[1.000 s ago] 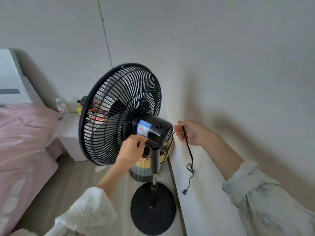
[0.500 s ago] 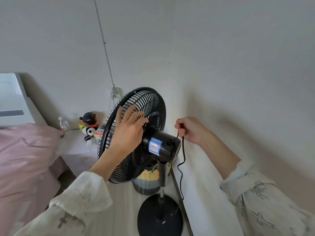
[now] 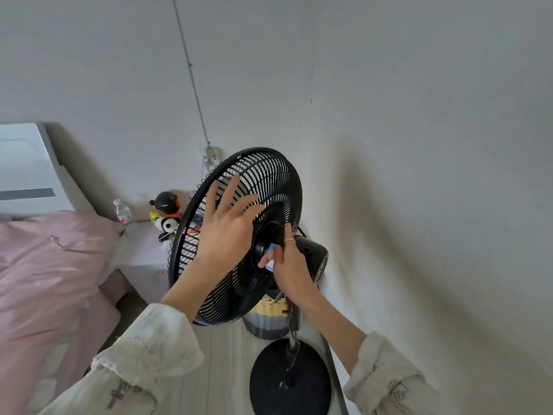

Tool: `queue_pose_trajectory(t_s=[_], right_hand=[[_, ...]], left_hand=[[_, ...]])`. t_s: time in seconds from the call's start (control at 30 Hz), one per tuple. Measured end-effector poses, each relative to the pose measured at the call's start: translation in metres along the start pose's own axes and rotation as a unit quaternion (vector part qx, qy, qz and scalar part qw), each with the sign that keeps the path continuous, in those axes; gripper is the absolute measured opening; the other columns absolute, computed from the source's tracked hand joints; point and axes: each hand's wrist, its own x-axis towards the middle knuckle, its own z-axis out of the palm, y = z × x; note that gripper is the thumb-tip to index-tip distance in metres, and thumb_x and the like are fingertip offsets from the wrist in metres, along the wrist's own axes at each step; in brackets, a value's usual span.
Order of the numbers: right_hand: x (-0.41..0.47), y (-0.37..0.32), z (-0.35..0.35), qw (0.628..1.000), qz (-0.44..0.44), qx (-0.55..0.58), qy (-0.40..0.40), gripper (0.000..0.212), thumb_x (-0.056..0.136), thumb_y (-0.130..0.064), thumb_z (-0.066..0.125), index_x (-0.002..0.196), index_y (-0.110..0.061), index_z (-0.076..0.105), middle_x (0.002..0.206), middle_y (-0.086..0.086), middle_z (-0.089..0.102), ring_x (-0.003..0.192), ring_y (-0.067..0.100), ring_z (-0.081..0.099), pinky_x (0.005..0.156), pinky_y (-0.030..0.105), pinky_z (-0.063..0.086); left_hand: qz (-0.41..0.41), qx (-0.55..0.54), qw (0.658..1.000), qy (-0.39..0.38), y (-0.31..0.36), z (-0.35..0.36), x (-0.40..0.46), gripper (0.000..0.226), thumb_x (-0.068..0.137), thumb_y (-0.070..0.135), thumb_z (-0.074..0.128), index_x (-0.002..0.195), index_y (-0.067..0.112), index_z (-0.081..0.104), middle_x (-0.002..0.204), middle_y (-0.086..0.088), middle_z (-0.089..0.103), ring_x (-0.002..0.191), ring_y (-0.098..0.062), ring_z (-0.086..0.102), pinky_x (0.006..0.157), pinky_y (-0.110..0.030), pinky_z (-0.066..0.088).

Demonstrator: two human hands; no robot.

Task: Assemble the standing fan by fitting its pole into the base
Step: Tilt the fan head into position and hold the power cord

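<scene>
The black standing fan stands upright in the room's corner, its pole [image 3: 292,322] set in the round black base [image 3: 290,381] on the floor. Its grille [image 3: 269,181] faces left and away from me. My left hand [image 3: 227,229] lies flat against the back of the grille with the fingers spread. My right hand [image 3: 288,268] is closed around the black motor housing [image 3: 314,256] just behind the grille, covering most of the blue label. The black power cord [image 3: 294,345] hangs down along the pole to the base.
White walls meet right behind the fan. A striped bin [image 3: 264,323] stands behind the pole. A white nightstand [image 3: 140,250] holds toy figures [image 3: 166,214] and a small bottle [image 3: 122,211]. A bed with pink bedding [image 3: 48,280] fills the left. A wall socket [image 3: 213,153] sits above the grille.
My right hand let go of the cord and moved left onto the motor housing. My left hand went from under the motor up onto the back of the grille. The fan now faces further left.
</scene>
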Motion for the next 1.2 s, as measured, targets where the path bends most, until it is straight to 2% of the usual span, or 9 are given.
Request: queue_pose_trajectory(t_s=[0.1, 0.23, 0.33, 0.47, 0.57, 0.77, 0.97, 1.1, 1.2], right_hand=[[-0.005, 0.014, -0.001, 0.997, 0.039, 0.025, 0.06, 0.05, 0.1, -0.013, 0.029, 0.147, -0.006, 0.015, 0.083, 0.001, 0.069, 0.036, 0.0, 0.044, 0.042, 0.009, 0.033], [0.0, 0.016, 0.006, 0.997, 0.026, -0.007, 0.068, 0.035, 0.099, -0.013, 0.035, 0.104, 0.009, 0.062, 0.093, 0.005, 0.071, 0.051, 0.006, 0.058, 0.051, 0.02, 0.04], [0.002, 0.019, 0.02, 0.999, 0.02, -0.041, 0.005, 0.032, 0.099, -0.016, 0.035, 0.122, -0.007, 0.056, 0.057, -0.002, 0.058, 0.044, 0.004, 0.051, 0.055, 0.013, 0.039], [-0.001, 0.04, 0.027, 0.992, 0.0, -0.119, -0.051, 0.05, 0.099, -0.016, 0.03, 0.147, -0.02, 0.015, 0.066, 0.009, 0.052, 0.063, 0.021, 0.049, 0.065, 0.034, 0.045], [-0.008, 0.053, 0.021, 0.994, -0.024, -0.083, -0.073, 0.051, 0.099, -0.016, 0.031, 0.141, -0.038, 0.012, 0.064, 0.0, 0.053, 0.055, 0.0, 0.048, 0.063, 0.01, 0.042], [-0.014, 0.063, 0.021, 0.992, -0.025, -0.111, -0.054, 0.027, 0.099, -0.014, 0.034, 0.107, 0.001, 0.056, 0.071, 0.005, 0.058, 0.056, 0.001, 0.051, 0.062, 0.011, 0.037], [-0.027, 0.096, 0.015, 0.984, -0.074, -0.138, -0.091, 0.049, 0.096, -0.001, 0.037, 0.141, -0.021, 0.028, 0.07, -0.002, 0.051, 0.059, -0.006, 0.05, 0.079, 0.001, 0.033], [-0.029, 0.122, 0.008, 0.991, 0.0, -0.084, -0.105, 0.04, 0.098, -0.008, 0.037, 0.136, -0.023, 0.038, 0.07, -0.001, 0.057, 0.056, -0.008, 0.053, 0.069, 0.001, 0.038], [-0.029, 0.13, 0.0, 0.987, 0.07, -0.033, -0.137, 0.019, 0.098, -0.015, 0.044, 0.101, -0.011, 0.062, 0.066, -0.003, 0.061, 0.051, -0.006, 0.054, 0.063, 0.009, 0.041]], left_hand=[[-0.005, -0.008, 1.0, 0.022, -0.003, 0.007, 0.0, 0.035, 0.073, -0.005, 0.062, 0.101, 0.014, 0.071, 0.111, -0.006, 0.07, 0.129, -0.04, 0.044, 0.108, -0.063, 0.025], [-0.001, -0.007, 1.0, 0.029, -0.006, 0.009, 0.0, 0.032, 0.075, -0.004, 0.057, 0.098, 0.012, 0.071, 0.11, -0.006, 0.07, 0.13, -0.04, 0.042, 0.108, -0.064, 0.025], [0.015, 0.003, 1.0, 0.024, -0.008, 0.01, -0.003, 0.029, 0.077, 0.0, 0.056, 0.096, 0.014, 0.072, 0.11, -0.005, 0.071, 0.131, -0.041, 0.041, 0.108, -0.065, 0.025], [0.041, 0.034, 0.999, 0.009, -0.006, 0.009, -0.006, 0.023, 0.081, 0.011, 0.061, 0.099, 0.021, 0.071, 0.112, -0.001, 0.07, 0.132, -0.038, 0.042, 0.108, -0.069, 0.018], [0.081, 0.039, 0.994, -0.066, 0.005, 0.02, -0.01, 0.032, 0.091, 0.024, 0.05, 0.121, 0.017, 0.058, 0.135, -0.009, 0.055, 0.139, -0.036, 0.031, 0.113, -0.061, 0.003], [0.076, -0.14, 0.935, -0.318, 0.022, 0.064, -0.006, 0.053, 0.097, 0.007, 0.034, 0.146, 0.005, 0.014, 0.158, -0.011, 0.011, 0.146, -0.026, 0.003, 0.119, -0.034, 0.008], [-0.018, -0.217, 0.936, -0.278, 0.022, 0.077, 0.005, 0.052, 0.086, -0.01, 0.037, 0.137, -0.002, 0.032, 0.148, -0.017, 0.031, 0.139, -0.026, 0.026, 0.112, -0.027, 0.02], [-0.052, -0.282, 0.925, -0.248, 0.015, 0.079, 0.002, 0.041, 0.091, -0.003, 0.038, 0.132, 0.002, 0.044, 0.143, -0.015, 0.043, 0.136, -0.024, 0.035, 0.112, -0.03, 0.026], [-0.046, -0.288, 0.916, -0.276, 0.016, 0.083, -0.007, 0.046, 0.089, -0.005, 0.038, 0.134, 0.006, 0.039, 0.149, -0.015, 0.033, 0.141, -0.024, 0.027, 0.116, -0.037, 0.022]])
